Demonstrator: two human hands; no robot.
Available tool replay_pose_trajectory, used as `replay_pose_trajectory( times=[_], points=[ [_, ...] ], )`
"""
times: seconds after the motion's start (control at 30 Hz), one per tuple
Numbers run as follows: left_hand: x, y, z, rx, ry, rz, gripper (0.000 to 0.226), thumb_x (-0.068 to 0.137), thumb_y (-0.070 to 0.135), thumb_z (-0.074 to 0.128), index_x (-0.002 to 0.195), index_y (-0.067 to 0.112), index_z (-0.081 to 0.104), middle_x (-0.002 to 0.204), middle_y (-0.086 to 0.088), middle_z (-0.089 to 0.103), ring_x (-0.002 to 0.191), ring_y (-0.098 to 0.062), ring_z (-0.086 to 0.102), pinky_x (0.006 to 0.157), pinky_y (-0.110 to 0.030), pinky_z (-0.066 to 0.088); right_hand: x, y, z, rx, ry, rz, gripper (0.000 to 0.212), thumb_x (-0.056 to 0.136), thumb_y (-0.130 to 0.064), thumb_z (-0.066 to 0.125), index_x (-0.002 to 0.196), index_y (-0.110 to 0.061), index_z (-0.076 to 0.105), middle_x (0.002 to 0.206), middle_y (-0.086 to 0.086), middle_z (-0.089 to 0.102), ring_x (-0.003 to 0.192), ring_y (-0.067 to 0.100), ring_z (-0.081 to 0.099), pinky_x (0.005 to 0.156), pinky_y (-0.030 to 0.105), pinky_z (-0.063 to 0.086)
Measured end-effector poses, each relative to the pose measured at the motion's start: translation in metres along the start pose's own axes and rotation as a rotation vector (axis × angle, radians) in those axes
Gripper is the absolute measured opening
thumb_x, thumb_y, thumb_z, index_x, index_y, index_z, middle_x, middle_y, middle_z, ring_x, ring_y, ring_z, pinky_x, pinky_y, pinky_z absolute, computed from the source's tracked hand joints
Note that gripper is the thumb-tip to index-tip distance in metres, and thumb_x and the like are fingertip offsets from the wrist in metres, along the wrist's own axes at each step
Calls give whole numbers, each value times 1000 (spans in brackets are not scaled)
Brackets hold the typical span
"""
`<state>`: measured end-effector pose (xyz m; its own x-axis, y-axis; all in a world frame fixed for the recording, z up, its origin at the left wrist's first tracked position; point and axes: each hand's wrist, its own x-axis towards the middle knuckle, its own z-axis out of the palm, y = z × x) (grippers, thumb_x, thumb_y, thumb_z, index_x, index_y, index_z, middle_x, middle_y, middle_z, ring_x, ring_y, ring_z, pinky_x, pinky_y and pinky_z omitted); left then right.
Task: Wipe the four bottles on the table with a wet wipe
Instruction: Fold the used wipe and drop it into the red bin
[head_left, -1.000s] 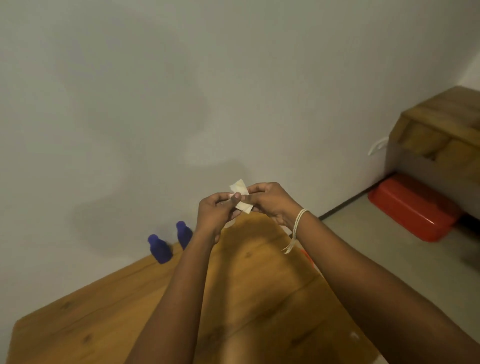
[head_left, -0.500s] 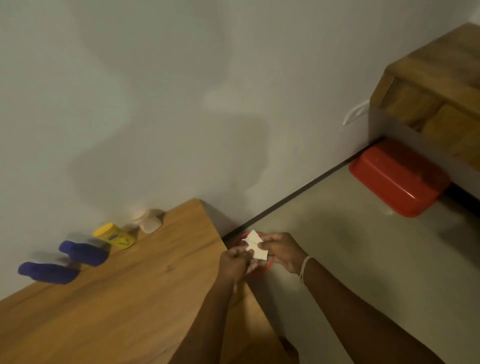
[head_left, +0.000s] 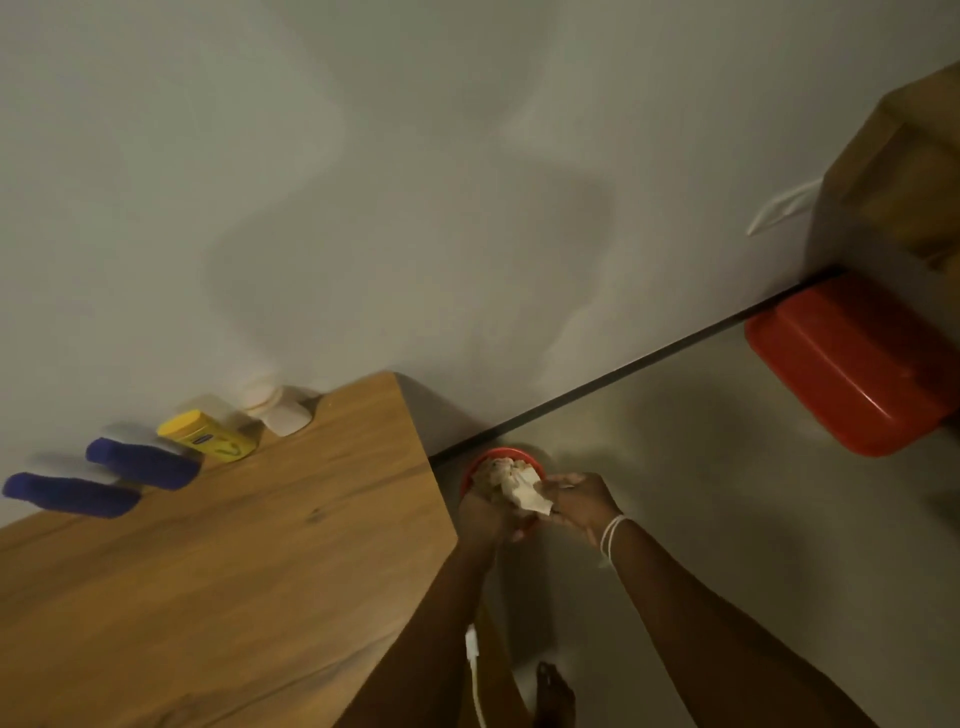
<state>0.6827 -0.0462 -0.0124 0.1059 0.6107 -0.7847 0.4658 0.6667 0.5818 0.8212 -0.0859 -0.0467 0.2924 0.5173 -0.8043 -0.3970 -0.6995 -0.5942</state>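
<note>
Along the wall at the far edge of the wooden table (head_left: 218, 571) stand two dark blue bottles (head_left: 72, 493) (head_left: 143, 463), a yellow bottle (head_left: 210, 435) and a white bottle (head_left: 278, 408), all motion-blurred. Off the table's right corner, my left hand (head_left: 485, 512) and my right hand (head_left: 576, 501) both pinch a crumpled white wipe (head_left: 524, 491). The wipe hangs directly above a small red bin (head_left: 501, 457) on the floor, which has pale crumpled material in it.
A large red plastic tub (head_left: 852, 364) lies on the floor at the right, under a wooden cabinet (head_left: 904, 166). A white cable (head_left: 779, 208) hangs by the wall. Another white cable (head_left: 475, 675) runs down near my foot (head_left: 556, 691).
The view has swung right and down, from the table to the floor beside it. Both hands carried the wipe off the table's corner to above the red bin; the wipe looks more crumpled.
</note>
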Motion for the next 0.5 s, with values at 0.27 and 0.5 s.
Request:
replay_pose_trajectory(
  times=[0.27,0.5],
  points=[
    [-1,10,-72,214,94,226,20,83,42,59,89,23,55,92,-26,71,77,-42,72,61,-49,61,8,-1,-1,48,103,-149,41,89,-18,74,124,-3,59,104,18,71,88,28,73,77,37,61],
    [-46,-53,-142,-30,165,168,4,96,5,61,92,5,60,90,-21,71,71,-30,70,60,-37,57,-36,8,32,16,133,-213,10,91,-14,68,97,-6,71,88,15,74,81,28,70,81,43,61]
  ],
)
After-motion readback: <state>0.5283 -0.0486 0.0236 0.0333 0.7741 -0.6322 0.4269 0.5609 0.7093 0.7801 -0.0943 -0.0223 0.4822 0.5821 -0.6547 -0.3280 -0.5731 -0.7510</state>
